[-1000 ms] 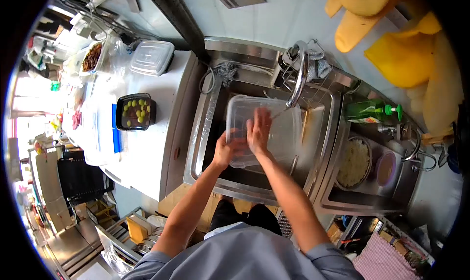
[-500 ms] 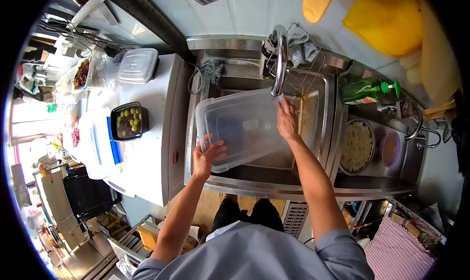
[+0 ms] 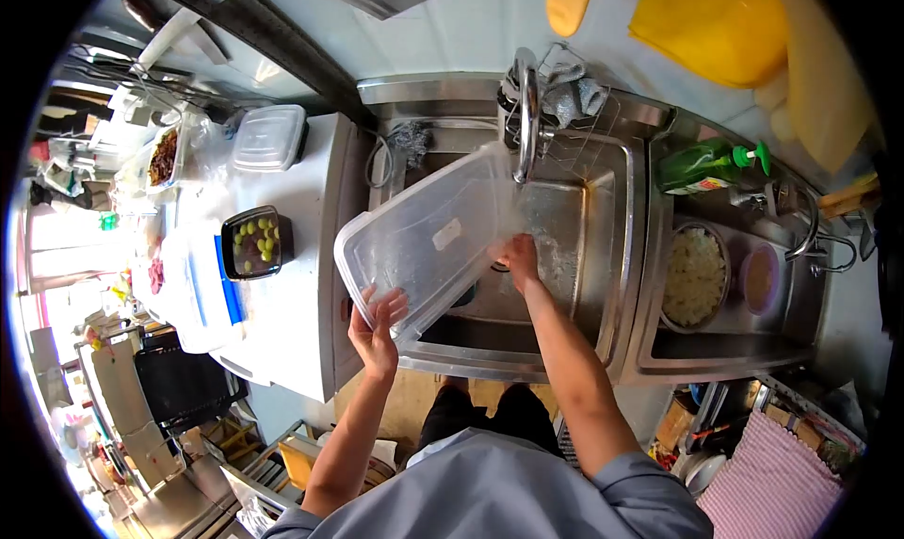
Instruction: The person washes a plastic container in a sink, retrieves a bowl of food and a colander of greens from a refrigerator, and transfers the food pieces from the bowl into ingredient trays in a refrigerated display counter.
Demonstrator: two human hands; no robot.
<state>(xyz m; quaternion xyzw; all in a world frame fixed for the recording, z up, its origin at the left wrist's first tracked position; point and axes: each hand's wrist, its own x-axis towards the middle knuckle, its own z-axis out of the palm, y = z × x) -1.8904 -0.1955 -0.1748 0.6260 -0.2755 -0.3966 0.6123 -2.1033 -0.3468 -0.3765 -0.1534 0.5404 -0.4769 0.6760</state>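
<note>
A translucent plastic lid (image 3: 424, 224), large and rectangular with rounded corners and a pale patch like a label, is held tilted over the left sink basin (image 3: 603, 257). My left hand (image 3: 379, 332) grips its near left corner, fingers showing through the plastic. At its right edge, my right hand (image 3: 516, 259) has curled fingers closed on the rim; they are slightly blurred. Behind the lid's far end stands the curved chrome faucet (image 3: 527, 115). Under the lid, part of the basin is hidden.
A wire rack (image 3: 589, 125) with grey cloths hangs behind the faucet. To the right are a green soap bottle (image 3: 706, 169), a bowl of white pieces (image 3: 695, 280) and a purple-rimmed bowl (image 3: 758, 277). On the left counter sits a black tray of green fruit (image 3: 254, 242).
The lid has shifted left and tilted more steeply, its far end up toward the faucet. My right hand has slid down and left along its edge; my left hand has moved slightly left.
</note>
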